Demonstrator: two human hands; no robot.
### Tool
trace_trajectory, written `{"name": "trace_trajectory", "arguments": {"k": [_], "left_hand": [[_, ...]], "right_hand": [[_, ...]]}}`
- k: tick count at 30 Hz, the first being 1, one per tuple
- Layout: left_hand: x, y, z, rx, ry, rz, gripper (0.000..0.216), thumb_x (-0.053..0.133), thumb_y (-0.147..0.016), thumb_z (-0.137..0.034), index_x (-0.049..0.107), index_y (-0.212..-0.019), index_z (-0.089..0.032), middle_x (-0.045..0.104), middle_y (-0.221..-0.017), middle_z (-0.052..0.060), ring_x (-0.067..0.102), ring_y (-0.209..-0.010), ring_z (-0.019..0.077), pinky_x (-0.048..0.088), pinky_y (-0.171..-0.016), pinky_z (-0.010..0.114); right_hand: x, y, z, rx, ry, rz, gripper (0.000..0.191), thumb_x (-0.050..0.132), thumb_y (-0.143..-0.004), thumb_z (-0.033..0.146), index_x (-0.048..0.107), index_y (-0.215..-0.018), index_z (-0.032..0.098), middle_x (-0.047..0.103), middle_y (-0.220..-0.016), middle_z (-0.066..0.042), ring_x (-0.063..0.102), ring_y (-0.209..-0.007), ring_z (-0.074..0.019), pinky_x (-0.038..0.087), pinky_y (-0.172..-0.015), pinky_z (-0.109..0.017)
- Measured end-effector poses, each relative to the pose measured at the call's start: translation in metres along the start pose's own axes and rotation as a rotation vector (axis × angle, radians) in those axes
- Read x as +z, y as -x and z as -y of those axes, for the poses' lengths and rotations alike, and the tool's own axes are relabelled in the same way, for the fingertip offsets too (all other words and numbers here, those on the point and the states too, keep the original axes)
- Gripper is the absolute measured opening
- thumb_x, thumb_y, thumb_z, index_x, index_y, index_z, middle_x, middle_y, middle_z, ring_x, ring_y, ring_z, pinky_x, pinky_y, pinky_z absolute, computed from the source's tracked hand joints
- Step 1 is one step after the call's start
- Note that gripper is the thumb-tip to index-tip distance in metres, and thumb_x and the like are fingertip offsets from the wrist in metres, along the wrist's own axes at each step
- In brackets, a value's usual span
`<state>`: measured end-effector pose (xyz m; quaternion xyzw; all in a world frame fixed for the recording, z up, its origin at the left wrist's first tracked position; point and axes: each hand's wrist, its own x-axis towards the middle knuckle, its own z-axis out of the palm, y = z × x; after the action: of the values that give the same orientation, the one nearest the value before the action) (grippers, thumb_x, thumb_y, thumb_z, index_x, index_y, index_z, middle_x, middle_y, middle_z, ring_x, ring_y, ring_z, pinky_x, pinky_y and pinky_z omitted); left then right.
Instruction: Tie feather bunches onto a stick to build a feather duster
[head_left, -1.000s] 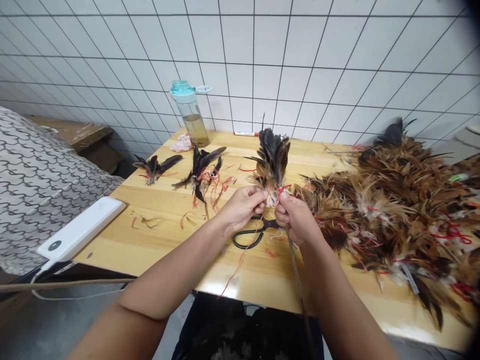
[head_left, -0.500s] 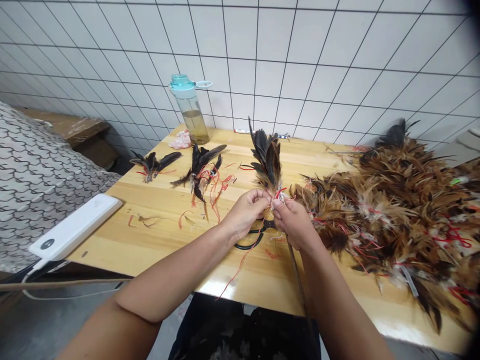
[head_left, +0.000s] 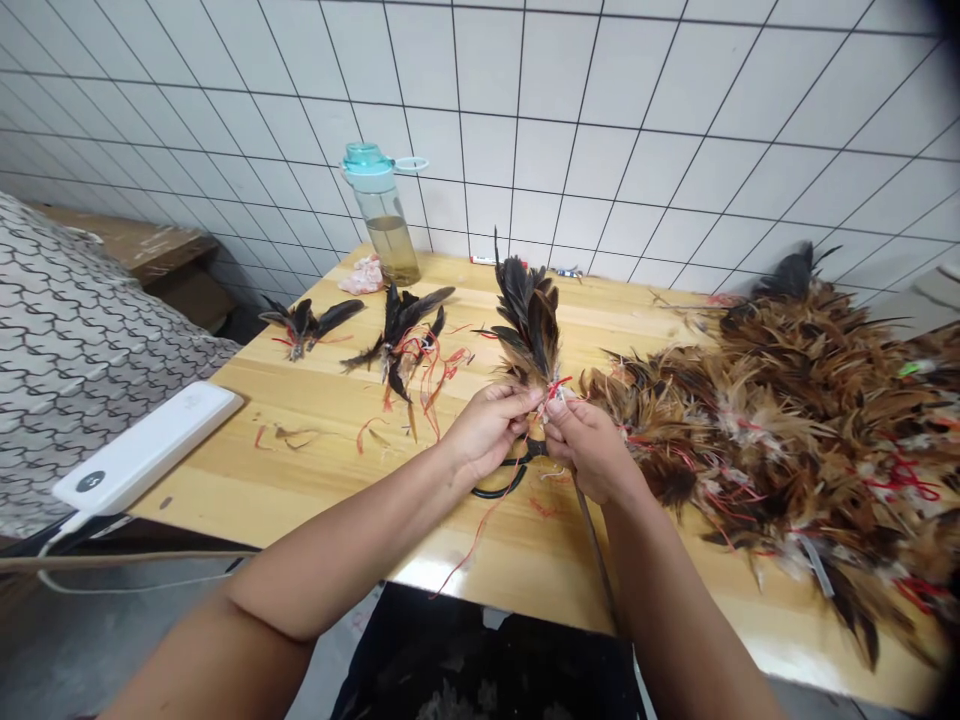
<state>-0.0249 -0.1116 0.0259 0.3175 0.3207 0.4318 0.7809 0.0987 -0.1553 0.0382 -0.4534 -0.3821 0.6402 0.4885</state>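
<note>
Head-worn camera, facing forward and down (single view), close above table (head_left: 322, 385)

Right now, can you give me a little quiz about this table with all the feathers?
1. True or false: the left hand and the right hand both pinch the base of the upright feather bundle.
2. What stands at the far edge of the table? A) water bottle B) teapot C) lamp
3. Fill in: the big feather pile lies on the person's ___ side.
Key: 1 true; 2 A; 3 right.
</note>
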Motion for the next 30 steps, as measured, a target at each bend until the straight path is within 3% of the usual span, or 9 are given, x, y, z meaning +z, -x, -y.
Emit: {"name": "trace_trajectory", "arguments": {"k": [8, 18, 22, 27, 30], "left_hand": [[0.0007, 0.0005, 0.0106, -0.005, 0.096, -0.022, 0.027, 0.083, -0.061, -0.021, 0.060, -0.067, -0.010, 0.058, -0.062, -0.001, 0.048, -0.053, 0.0038, 0.032, -0.048, 0.015], [-0.0048, -0.0024, 0.0051, -0.033, 0.036, 0.119, 0.040, 0.091, -0.047, -0.034, 0.063, -0.061, -0.010, 0.059, -0.055, -0.001, 0.050, -0.049, 0.0044, 0.038, -0.051, 0.017], [-0.0055, -0.0025, 0.0038, -0.009, -0.039, 0.175, 0.040, 0.088, -0.054, -0.041, 0.066, -0.066, -0.009, 0.064, -0.057, 0.003, 0.057, -0.049, 0.0096, 0.044, -0.053, 0.021], [-0.0049, -0.0003, 0.0013, 0.046, -0.098, 0.186, 0.042, 0.084, -0.061, -0.043, 0.057, -0.057, -0.011, 0.051, -0.043, -0.002, 0.043, -0.039, 0.0040, 0.034, -0.045, 0.017], [-0.0070, -0.0009, 0.0010, -0.032, -0.100, 0.251, 0.041, 0.082, -0.064, -0.045, 0.058, -0.062, -0.011, 0.053, -0.045, -0.001, 0.046, -0.039, 0.0063, 0.039, -0.047, 0.020]], "right_hand": [[-0.0049, -0.0002, 0.0011, 0.019, 0.052, 0.058, 0.050, 0.074, -0.066, 0.056, 0.041, -0.061, 0.019, 0.032, -0.051, 0.008, 0.023, -0.043, -0.0031, 0.013, -0.040, -0.019], [-0.0033, 0.0043, 0.0040, 0.055, 0.066, 0.117, 0.047, 0.068, -0.073, 0.057, 0.043, -0.063, 0.018, 0.034, -0.049, 0.008, 0.022, -0.040, -0.0027, 0.012, -0.039, -0.020], [-0.0042, 0.0045, 0.0037, 0.066, 0.098, 0.133, 0.048, 0.067, -0.074, 0.059, 0.048, -0.061, 0.017, 0.038, -0.050, 0.006, 0.023, -0.039, -0.0023, 0.013, -0.038, -0.020], [-0.0039, 0.0054, 0.0051, 0.027, 0.124, 0.127, 0.046, 0.067, -0.072, 0.061, 0.057, -0.069, 0.016, 0.054, -0.057, 0.001, 0.036, -0.041, -0.0048, 0.020, -0.039, -0.019], [-0.0038, 0.0067, 0.0055, 0.049, 0.123, 0.130, 0.047, 0.064, -0.074, 0.062, 0.057, -0.069, 0.016, 0.060, -0.062, -0.002, 0.040, -0.041, -0.0053, 0.023, -0.038, -0.020]]}}
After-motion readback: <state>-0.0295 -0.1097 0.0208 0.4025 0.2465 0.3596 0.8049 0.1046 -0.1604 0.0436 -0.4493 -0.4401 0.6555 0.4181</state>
